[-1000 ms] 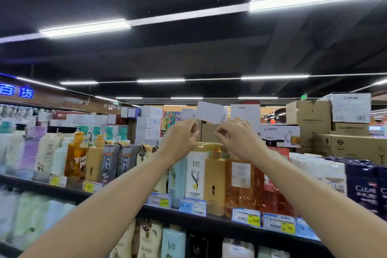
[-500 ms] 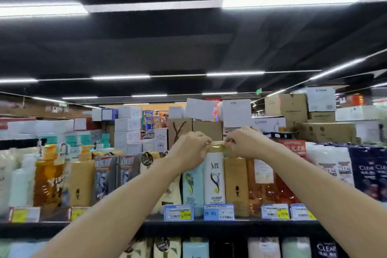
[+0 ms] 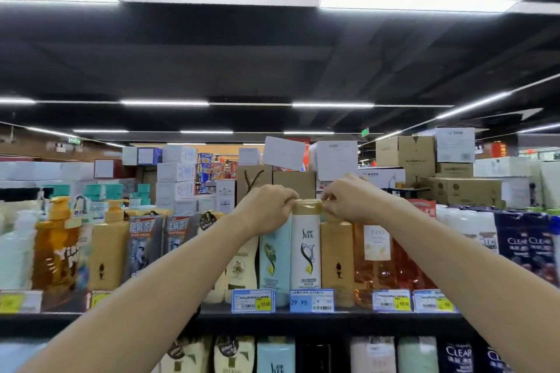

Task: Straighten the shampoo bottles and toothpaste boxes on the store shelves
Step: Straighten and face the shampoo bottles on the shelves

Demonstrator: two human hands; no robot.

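Dark store ceiling with long strip lights [image 3: 418,3] overhead, cardboard cartons [image 3: 406,154] and white boxes stacked along the top of the aisle. Below them, a black shelf [image 3: 272,319] crowded with upright shampoo bottles, price tags [image 3: 312,300] clipped along its front edge. Both bare forearms reaching up from the lower corners and meeting at the gold cap [image 3: 307,207] of a white shampoo bottle [image 3: 305,251], printed with a black swirl, at the middle of the row. Left hand [image 3: 266,206] curled, fingers pinching the left side of that cap; right hand [image 3: 353,198] curled likewise, fingertips pinching the right side, so both closed on the bottle's top. White bottle upright, label facing forward, just above the tag reading 29.90. Touching its left side, a pale blue bottle [image 3: 274,254] with a yellow-green leaf; on its right a tan bottle [image 3: 338,257], then a clear orange bottle [image 3: 374,254] with a white label. Further left along the shelf, an amber pump bottle [image 3: 56,248], a tan pump bottle [image 3: 107,248] and grey boxed packs [image 3: 144,242] leaning slightly. Far right, dark blue CLEAR bottles [image 3: 527,245] side by side. White card [image 3: 283,153] tilted above the hands, in front of the cartons. Lower shelf showing only the tops of cream, blue and dark bottles. No toothpaste boxes identifiable.
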